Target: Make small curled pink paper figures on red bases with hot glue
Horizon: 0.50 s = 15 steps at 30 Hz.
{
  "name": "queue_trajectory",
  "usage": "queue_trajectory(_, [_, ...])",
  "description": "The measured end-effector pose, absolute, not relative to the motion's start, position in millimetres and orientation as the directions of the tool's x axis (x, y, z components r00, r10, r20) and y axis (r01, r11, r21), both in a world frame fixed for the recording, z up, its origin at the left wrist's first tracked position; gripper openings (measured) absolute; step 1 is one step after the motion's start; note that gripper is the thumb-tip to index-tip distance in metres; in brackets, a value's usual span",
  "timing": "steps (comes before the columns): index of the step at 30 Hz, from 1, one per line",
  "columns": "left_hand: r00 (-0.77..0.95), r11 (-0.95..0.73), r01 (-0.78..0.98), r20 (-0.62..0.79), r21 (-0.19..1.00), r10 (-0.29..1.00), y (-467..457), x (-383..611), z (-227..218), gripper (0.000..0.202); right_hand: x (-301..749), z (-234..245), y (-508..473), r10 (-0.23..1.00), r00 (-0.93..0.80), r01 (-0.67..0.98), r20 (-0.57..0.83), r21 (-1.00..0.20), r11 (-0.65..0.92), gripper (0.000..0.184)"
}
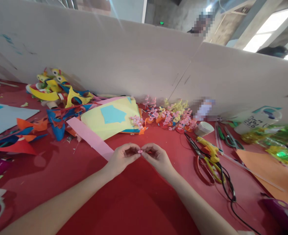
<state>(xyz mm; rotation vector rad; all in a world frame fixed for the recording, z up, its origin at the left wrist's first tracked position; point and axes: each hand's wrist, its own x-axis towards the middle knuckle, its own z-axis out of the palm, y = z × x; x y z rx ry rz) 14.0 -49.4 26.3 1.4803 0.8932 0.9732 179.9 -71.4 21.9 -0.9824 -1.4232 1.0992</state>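
Pinching a pink piece point(140, 151), both hands point(120, 159) point(160, 160) meet; the cup's point(252, 125) contents are unclear.

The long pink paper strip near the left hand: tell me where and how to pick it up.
Once free, the left hand would probably do best pinching the lower part of the strip by its long edge facing the person, coming from the near side. It is thin and lies flat, so slip a fingertip under; its opposite edge runs beside the pale yellow sheet.
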Motion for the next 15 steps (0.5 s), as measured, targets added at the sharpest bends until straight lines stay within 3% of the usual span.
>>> queue_trajectory(5, [0.367, -0.176, 0.109, 0.125, 0.978, 0.922, -47.8, 12.6, 27.9, 0.011, 199.4, 33.3, -62.9, 0.972, -0.146, 0.149, 0.184, -0.967, 0.205, 0.020])
queue_trajectory(10, [0.346, -0.249, 0.196, 0.171, 0.949, 0.923, -44.9, 10.3, 29.2, 0.012, 273.6, 49.8, -59.0, 0.988, 0.098, 0.444, 0.119, -0.894, 0.064, 0.030])
queue_trajectory(13, [0.349, -0.328, 0.244, 0.233, 0.913, 0.908, -43.6, 10.5, 28.8, 0.011, 333.5, 52.7, -68.4, 0.900, 0.401, 0.725, 0.170, -0.659, -0.198, 0.032])
queue_trajectory(15, [0.355, -0.415, 0.296, 0.305, 0.860, 0.884, -44.0, 11.5, 29.3, 0.009, 370.9, 48.6, -73.0, 0.773, 0.612, 0.736, 0.168, -0.478, -0.479, 0.031])
